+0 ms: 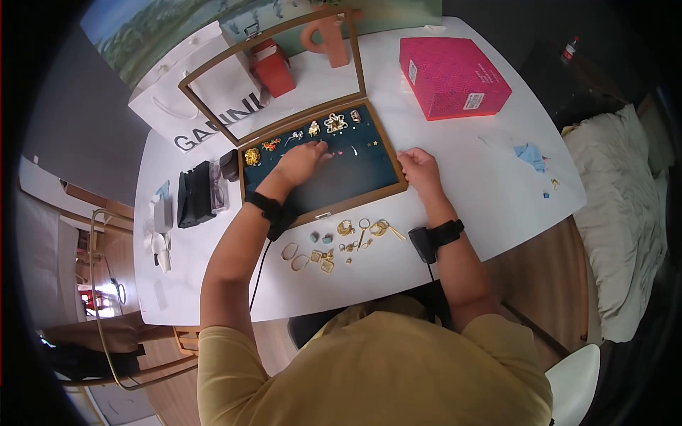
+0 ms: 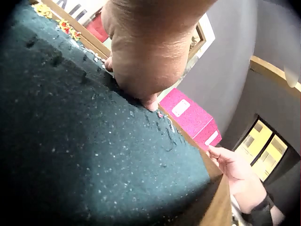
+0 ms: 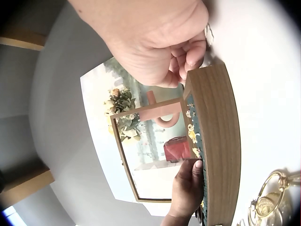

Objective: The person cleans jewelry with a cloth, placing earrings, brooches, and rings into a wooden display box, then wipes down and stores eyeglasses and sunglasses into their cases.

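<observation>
A wooden jewelry box [image 1: 394, 160] lies with its glass lid [image 1: 273, 74] raised, its dark green velvet lining [image 1: 348, 177] facing up. My left hand [image 1: 302, 162] is bent over the lining, fingertips down at the velvet below the row of brooches; whether they pinch a small piece I cannot tell. A gold flower brooch [image 1: 252, 157], an orange-red brooch [image 1: 271, 145] and a large gold-and-white brooch [image 1: 335, 123] sit along the back. Small earrings [image 1: 372, 144] are set right of that hand. My right hand [image 1: 420, 170] grips the box's right edge with curled fingers.
Gold bangles [image 1: 299, 262], rings and earrings lie on the white table [image 1: 398, 266] before the box. A pink box [image 1: 455, 78] stands back right, a white paper bag [image 1: 192, 89] back left. Black cases [image 1: 195, 193] lie on the left, blue cloth [image 1: 529, 156] on the right.
</observation>
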Demonstrator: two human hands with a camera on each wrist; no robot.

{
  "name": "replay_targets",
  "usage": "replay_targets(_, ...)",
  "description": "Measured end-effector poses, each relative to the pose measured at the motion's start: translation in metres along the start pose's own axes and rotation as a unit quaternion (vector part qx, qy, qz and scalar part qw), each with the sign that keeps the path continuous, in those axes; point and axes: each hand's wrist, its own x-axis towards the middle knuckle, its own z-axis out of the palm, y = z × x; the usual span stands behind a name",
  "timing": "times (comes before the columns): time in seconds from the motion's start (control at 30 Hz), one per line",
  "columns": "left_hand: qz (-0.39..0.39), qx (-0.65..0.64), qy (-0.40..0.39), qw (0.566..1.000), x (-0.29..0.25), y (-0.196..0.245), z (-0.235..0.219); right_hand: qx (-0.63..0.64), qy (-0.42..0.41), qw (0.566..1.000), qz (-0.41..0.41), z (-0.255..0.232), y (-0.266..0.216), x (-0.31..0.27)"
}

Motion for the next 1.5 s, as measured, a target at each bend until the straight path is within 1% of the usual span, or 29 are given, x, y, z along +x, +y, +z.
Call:
replay_targets(0.07,-0.003,0.010,-0.002,1.000,0.006,-0.004,0.006,-0.001,-0.001,1.000,-0.009,0.000,0.000,0.000)
replay_targets(0.17,-0.036,-0.040,0.059,0.997,0.008,-0.014,0.012,-0.011,0.001,1.000,-0.004,-0.001,0.001,0.001)
replay_targets(0.37,-0.010,-0.101,0.093,0.990,0.003,-0.020,0.014,-0.024,0.004,1.000,-0.016,-0.001,0.001,0.001)
replay_targets(0.47,0.026,-0.140,0.095,0.985,0.004,-0.021,0.014,-0.019,0.007,1.000,-0.020,0.000,0.002,0.002)
replay_targets(0.57,0.041,-0.149,0.077,0.985,0.006,-0.023,0.012,-0.013,0.003,1.000,-0.013,0.001,0.000,0.000)
replay_targets(0.67,0.104,-0.121,0.057,0.986,0.011,-0.027,0.006,-0.004,-0.001,1.000,-0.013,0.001,-0.001,-0.001)
replay_targets(0.77,0.085,-0.116,-0.014,0.990,0.017,-0.026,-0.005,-0.010,-0.002,1.000,-0.013,0.000,0.003,0.002)
replay_targets(0.87,0.133,-0.093,-0.054,0.985,0.027,-0.030,-0.007,-0.006,-0.001,1.000,-0.010,-0.001,0.006,0.004)
replay_targets(0.97,0.159,-0.074,-0.057,0.983,0.032,-0.031,-0.004,-0.003,0.000,1.000,-0.014,-0.001,0.006,0.003)
replay_targets(1.03,0.152,-0.060,-0.040,0.986,0.031,-0.030,-0.001,-0.013,0.007,1.000,-0.016,0.000,0.006,0.004)
replay_targets(1.07,0.147,-0.054,-0.032,0.987,0.030,-0.027,-0.001,-0.018,0.010,1.000,-0.016,0.000,0.006,0.004)
replay_targets(1.17,0.041,-0.033,-0.022,0.998,0.025,-0.018,-0.003,-0.013,0.005,1.000,-0.010,-0.001,0.007,0.004)
replay_targets(1.27,0.024,-0.084,0.046,0.995,0.006,0.007,-0.017,-0.025,0.007,1.000,-0.010,-0.001,0.003,0.003)
replay_targets(1.33,0.043,-0.144,0.069,0.986,-0.010,0.027,-0.017,-0.040,0.010,0.999,-0.005,0.000,0.006,0.002)
replay_targets(1.37,0.040,-0.142,0.052,0.988,-0.016,0.030,-0.020,-0.048,0.009,0.999,-0.002,0.001,0.007,0.002)
replay_targets(1.47,0.079,-0.092,0.014,0.992,-0.044,0.084,-0.032,-0.031,0.009,0.999,-0.005,-0.001,0.003,0.003)
replay_targets(1.5,0.105,-0.154,0.011,0.982,-0.052,0.087,-0.023,-0.023,0.003,1.000,-0.004,-0.001,0.004,0.003)
